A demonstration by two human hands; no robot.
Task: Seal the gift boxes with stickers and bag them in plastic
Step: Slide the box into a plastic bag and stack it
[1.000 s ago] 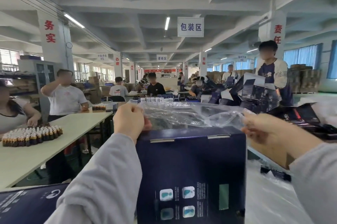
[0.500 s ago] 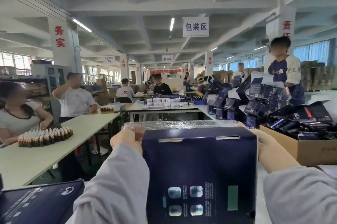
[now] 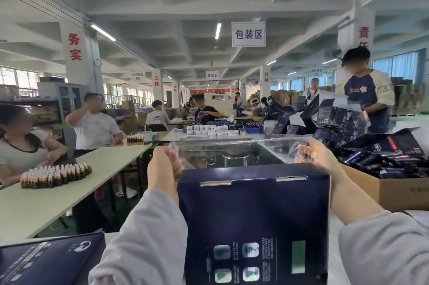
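Packing hall, long and open, concrete beams overhead, a hanging sign (image 3: 248, 34) mid-ceiling, other workers seated and standing farther back. A long pale table (image 3: 46, 201) runs along the left, carrying a block of small brown bottles (image 3: 55, 174). To the right sits an open cardboard carton (image 3: 394, 194) heaped with dark packets. The near table is mostly hidden, with a second dark box (image 3: 46, 259) lying flat at lower left. The gift box (image 3: 253, 215) stands upright dead centre, close to the body, its broad dark face toward the camera and its top edge running left to right. The plastic bag (image 3: 232, 148) is stretched taut above and just beyond that top edge, parallel to it, and no film shows over the near face. The left hand (image 3: 162, 168) sits beside the box's upper left corner, fingers curled into the film. The right hand (image 3: 318, 157) is at the upper right corner, likewise pinching bunched film. Both are about equally near, the box lying between and below them. Judged step: bagging. The mouth likely needs to spread wider than the box and come down squarely over both corners, or the film may snag.
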